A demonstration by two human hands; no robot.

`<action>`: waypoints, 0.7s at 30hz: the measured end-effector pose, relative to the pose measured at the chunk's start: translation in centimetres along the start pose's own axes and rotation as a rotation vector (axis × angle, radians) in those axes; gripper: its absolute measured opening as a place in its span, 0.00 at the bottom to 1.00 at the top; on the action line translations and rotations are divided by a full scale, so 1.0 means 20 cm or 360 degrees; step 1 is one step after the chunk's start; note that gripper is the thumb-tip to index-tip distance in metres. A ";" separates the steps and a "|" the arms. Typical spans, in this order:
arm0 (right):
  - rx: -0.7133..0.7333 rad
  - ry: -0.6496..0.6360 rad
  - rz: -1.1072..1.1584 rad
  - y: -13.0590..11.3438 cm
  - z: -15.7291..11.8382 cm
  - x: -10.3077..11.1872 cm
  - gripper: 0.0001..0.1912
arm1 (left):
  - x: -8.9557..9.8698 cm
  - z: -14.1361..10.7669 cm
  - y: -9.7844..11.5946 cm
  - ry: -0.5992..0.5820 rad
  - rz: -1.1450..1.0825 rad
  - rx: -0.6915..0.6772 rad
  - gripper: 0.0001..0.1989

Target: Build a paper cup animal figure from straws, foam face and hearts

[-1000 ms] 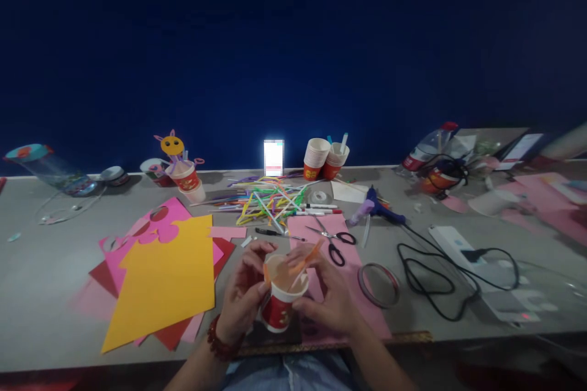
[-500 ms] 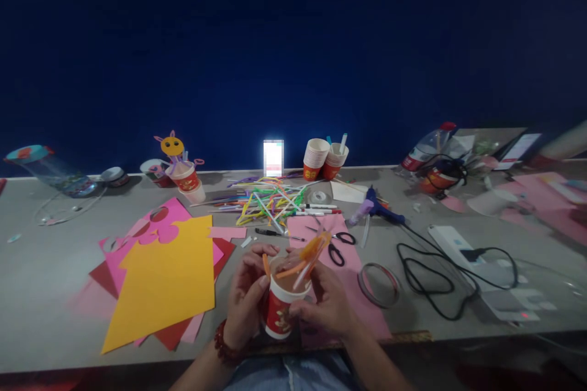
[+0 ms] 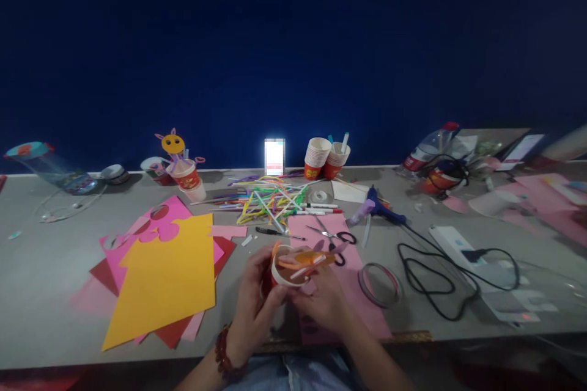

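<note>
A red-and-white paper cup (image 3: 276, 275) is tipped to the right just above the table's front edge. My left hand (image 3: 255, 294) wraps around its left side, thumb across the front. Closed against the cup's lower right is my right hand (image 3: 328, 300), with its fingertips partly hidden. Orange strips, which look like pipe cleaners, and a flat orange piece (image 3: 316, 258) stick out of the cup's mouth over my right hand. Under the hands lies a pink paper sheet (image 3: 362, 311). Black-handled scissors (image 3: 345, 237) rest on that sheet, just beyond my right hand.
Yellow paper (image 3: 169, 281) tops coloured sheets on the left. Behind the hands is a pile of pipe cleaners (image 3: 270, 201). A blue glue gun (image 3: 383, 211), tape rolls (image 3: 380, 285) and a corded power strip (image 3: 452, 250) lie right. Stacked cups (image 3: 317, 159) and a decorated cup (image 3: 187, 177) stand behind.
The cup has tilted from nearly upright over to the right, its mouth and the orange pieces leaning with it. My left hand has come further around its front; my right hand has shifted lower.
</note>
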State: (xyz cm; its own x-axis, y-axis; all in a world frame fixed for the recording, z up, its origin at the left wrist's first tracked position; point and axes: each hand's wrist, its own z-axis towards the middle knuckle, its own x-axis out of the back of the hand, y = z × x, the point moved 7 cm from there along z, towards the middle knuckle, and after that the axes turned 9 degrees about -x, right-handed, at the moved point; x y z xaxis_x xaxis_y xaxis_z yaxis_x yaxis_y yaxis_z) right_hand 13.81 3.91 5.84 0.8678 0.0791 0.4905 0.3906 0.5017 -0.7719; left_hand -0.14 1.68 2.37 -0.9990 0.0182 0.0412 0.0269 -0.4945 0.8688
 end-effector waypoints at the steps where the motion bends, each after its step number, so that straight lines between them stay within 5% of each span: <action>1: -0.0001 -0.0034 -0.0019 0.00 0.00 -0.01 0.19 | 0.01 0.00 -0.01 0.0028 0.0029 0.0048 0.22; 9: -0.0080 -0.0261 -0.0002 -0.01 0.01 -0.05 0.25 | 0.02 0.00 -0.02 0.0143 0.0103 0.0210 0.14; 16: -0.0091 -0.0279 -0.0014 -0.02 0.02 -0.06 0.30 | 0.03 -0.01 0.00 0.0075 0.0174 -0.0001 0.18; 21: -0.0124 -0.0303 -0.0173 0.01 0.01 -0.08 0.28 | 0.02 0.02 -0.02 0.0061 0.0085 0.0213 0.16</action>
State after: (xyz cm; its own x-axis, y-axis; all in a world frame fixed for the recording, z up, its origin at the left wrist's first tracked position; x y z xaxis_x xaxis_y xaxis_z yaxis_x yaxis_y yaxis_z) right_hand 12.49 4.14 5.03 0.7486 0.1927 0.6344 0.5076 0.4489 -0.7354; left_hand -0.58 2.14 2.25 -0.9966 -0.0396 0.0724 0.0819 -0.3733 0.9241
